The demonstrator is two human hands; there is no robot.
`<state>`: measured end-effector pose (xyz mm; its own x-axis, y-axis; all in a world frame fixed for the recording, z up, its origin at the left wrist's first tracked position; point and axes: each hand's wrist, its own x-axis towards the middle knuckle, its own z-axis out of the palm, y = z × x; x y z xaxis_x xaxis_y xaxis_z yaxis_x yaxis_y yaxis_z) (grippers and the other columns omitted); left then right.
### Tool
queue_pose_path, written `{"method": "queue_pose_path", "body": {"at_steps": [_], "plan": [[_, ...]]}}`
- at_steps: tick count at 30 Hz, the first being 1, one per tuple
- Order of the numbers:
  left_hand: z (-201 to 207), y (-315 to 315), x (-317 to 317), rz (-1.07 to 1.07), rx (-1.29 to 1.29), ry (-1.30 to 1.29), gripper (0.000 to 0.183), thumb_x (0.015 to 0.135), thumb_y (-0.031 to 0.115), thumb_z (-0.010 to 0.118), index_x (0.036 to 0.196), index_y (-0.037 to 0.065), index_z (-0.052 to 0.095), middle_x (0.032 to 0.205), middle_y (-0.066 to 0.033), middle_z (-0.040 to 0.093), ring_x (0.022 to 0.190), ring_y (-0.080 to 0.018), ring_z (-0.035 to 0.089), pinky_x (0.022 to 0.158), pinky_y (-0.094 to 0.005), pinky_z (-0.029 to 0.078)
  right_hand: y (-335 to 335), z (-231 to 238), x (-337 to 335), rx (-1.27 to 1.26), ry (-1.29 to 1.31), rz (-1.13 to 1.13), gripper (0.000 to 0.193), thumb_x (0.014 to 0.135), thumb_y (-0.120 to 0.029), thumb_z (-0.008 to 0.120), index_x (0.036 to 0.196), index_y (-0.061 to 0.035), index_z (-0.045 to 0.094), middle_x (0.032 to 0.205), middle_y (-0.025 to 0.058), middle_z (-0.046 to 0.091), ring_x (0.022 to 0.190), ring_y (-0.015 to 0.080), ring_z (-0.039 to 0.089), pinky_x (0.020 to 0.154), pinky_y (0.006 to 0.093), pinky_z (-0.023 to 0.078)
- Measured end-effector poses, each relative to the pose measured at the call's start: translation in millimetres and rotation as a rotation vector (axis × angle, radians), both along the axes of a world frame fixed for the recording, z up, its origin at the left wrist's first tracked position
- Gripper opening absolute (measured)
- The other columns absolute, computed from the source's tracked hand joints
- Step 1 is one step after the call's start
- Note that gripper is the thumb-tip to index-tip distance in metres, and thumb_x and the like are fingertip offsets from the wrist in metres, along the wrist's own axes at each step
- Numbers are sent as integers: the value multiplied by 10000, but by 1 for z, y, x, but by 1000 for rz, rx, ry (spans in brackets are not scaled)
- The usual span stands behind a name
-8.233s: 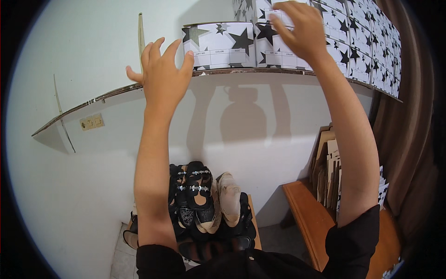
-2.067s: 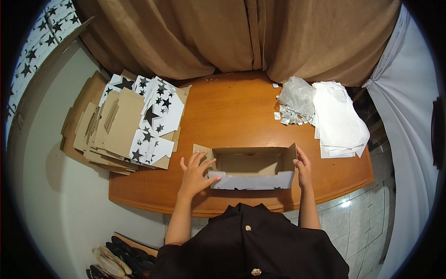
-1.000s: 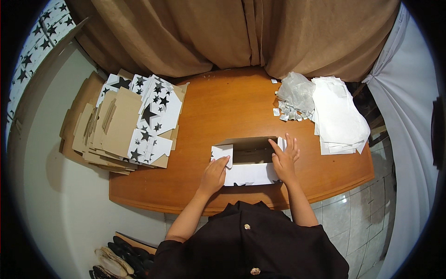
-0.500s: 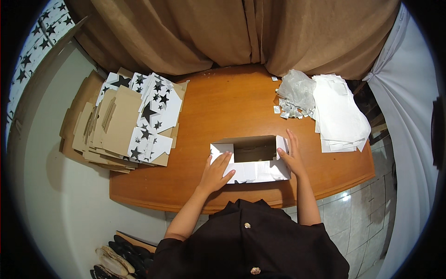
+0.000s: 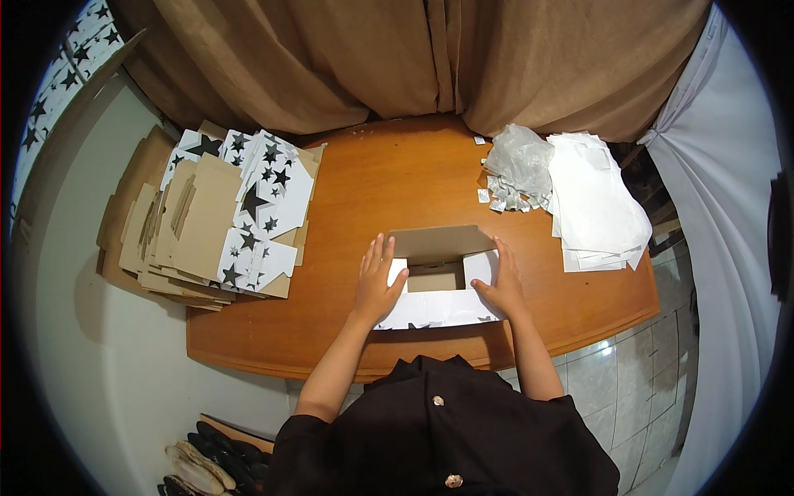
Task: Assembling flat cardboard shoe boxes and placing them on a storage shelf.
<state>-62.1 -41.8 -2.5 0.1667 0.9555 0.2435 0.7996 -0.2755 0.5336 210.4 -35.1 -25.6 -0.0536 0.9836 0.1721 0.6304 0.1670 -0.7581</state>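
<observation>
A cardboard box (image 5: 438, 277), white outside with black stars and brown inside, stands open-topped on the wooden table (image 5: 389, 190) right in front of me. My left hand (image 5: 376, 281) lies flat on its left end flap with the fingers spread. My right hand (image 5: 500, 281) presses on the right end flap, thumb hooked toward the opening. Both side flaps are folded in over the box; the far brown flap still stands up.
A stack of flat star-printed box blanks (image 5: 211, 219) covers the table's left end. Crumpled clear plastic (image 5: 517, 165) and a pile of white sheets (image 5: 600, 202) lie at the right. Brown curtains (image 5: 397, 58) hang behind. Shoes (image 5: 207, 467) sit on the floor below left.
Earlier I was reaching to a high shelf of star boxes. Since then the box came onto the table, and my hands have folded its side flaps inward.
</observation>
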Motion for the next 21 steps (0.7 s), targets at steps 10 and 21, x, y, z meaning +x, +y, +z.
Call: {"method": "queue_pose_path", "body": {"at_steps": [10, 21], "plan": [[-16, -16, -30, 23, 10, -183, 233, 848, 233, 604, 1028, 96, 657, 1045, -80, 638, 1049, -247, 554, 1000, -467, 292, 4, -30, 10, -47, 386, 91, 514, 763, -292, 656, 1184, -53, 481, 1314, 200, 366, 1206, 340, 391, 1018, 417, 292], [-11, -13, -15, 319, -93, -28, 743, 751, 227, 714, 1368, 103, 317, 1312, -183, 426, 1238, -344, 382, 1021, -432, 317, 3, -3, 3, -62, -138, -9, 751, 736, -367, 686, 1343, -100, 334, 1338, 128, 419, 1196, 287, 450, 940, 498, 353]]}}
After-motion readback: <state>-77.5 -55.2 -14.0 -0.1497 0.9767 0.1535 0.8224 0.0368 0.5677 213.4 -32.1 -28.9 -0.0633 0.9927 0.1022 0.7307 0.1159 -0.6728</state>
